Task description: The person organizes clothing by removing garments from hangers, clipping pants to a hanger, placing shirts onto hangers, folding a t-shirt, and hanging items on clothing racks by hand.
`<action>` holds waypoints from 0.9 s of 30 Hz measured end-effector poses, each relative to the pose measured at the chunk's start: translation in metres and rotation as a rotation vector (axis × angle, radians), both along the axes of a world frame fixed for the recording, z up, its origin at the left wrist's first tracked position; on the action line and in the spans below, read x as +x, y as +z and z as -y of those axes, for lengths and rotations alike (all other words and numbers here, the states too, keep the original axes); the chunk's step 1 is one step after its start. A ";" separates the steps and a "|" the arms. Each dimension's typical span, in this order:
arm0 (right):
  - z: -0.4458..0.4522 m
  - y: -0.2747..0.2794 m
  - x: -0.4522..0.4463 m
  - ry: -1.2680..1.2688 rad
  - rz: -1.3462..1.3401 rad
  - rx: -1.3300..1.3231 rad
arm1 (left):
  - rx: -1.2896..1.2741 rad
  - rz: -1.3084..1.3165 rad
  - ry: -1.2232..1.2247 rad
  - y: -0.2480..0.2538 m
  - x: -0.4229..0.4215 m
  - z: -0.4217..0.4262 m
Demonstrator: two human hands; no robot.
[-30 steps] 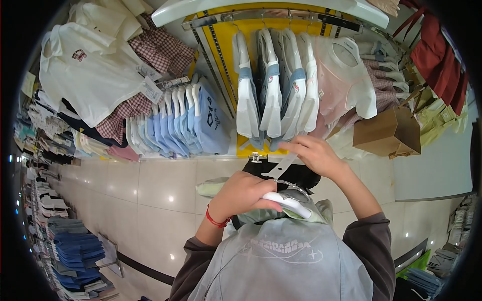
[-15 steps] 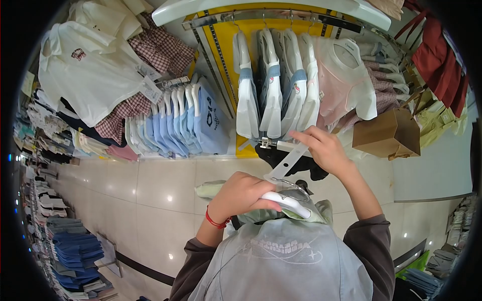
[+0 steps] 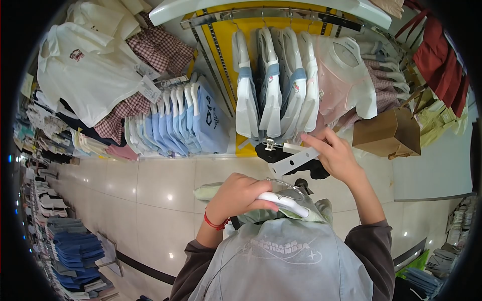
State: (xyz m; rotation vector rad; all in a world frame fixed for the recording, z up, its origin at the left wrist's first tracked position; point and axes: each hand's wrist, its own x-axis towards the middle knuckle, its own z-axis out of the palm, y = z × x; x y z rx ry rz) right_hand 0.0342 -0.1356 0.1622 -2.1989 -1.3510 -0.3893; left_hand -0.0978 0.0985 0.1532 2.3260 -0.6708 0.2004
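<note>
My left hand (image 3: pixel 240 196), with a red string round the wrist, is wrapped round a white hanger (image 3: pixel 286 202) near my chest. A light green garment (image 3: pixel 317 214) hangs on that hanger, mostly hidden by my grey top. My right hand (image 3: pixel 334 154) pinches a white plastic strip with holes (image 3: pixel 296 161) between thumb and fingers. The strip slants down to the left, above the hanger's metal hook. Just beyond it is a black garment (image 3: pixel 316 169) on a clip hanger (image 3: pixel 270 145), below the hanging white shirts (image 3: pixel 271 98).
A metal rail (image 3: pixel 221 19) holds the shirts against a yellow panel. Blue garments (image 3: pixel 206 118) hang to the left, beside a large white shirt (image 3: pixel 83 75). A brown paper bag (image 3: pixel 389 133) is at the right. Folded jeans (image 3: pixel 78 253) lie at the lower left.
My right hand has moved right and slightly down, drawing the white strip away from the hanger hook. The black garment's clip has shifted right. My left hand has barely moved.
</note>
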 end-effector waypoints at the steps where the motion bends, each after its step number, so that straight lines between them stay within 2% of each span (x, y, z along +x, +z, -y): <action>1: 0.001 0.001 -0.001 -0.008 -0.001 -0.011 | 0.003 0.001 -0.001 0.003 -0.001 0.001; 7: 0.002 -0.007 -0.006 -0.017 0.057 -0.032 | 0.005 0.012 -0.006 0.005 -0.002 0.002; 17: 0.007 -0.004 -0.014 -0.020 -0.025 0.014 | -0.014 0.062 0.002 -0.002 -0.003 0.002; 22: 0.015 -0.006 -0.014 -0.044 -0.024 0.024 | -0.038 -0.076 0.136 -0.010 -0.002 -0.013; 27: 0.014 -0.008 -0.023 0.017 -0.264 -0.024 | -0.043 -0.032 0.320 -0.006 -0.004 -0.023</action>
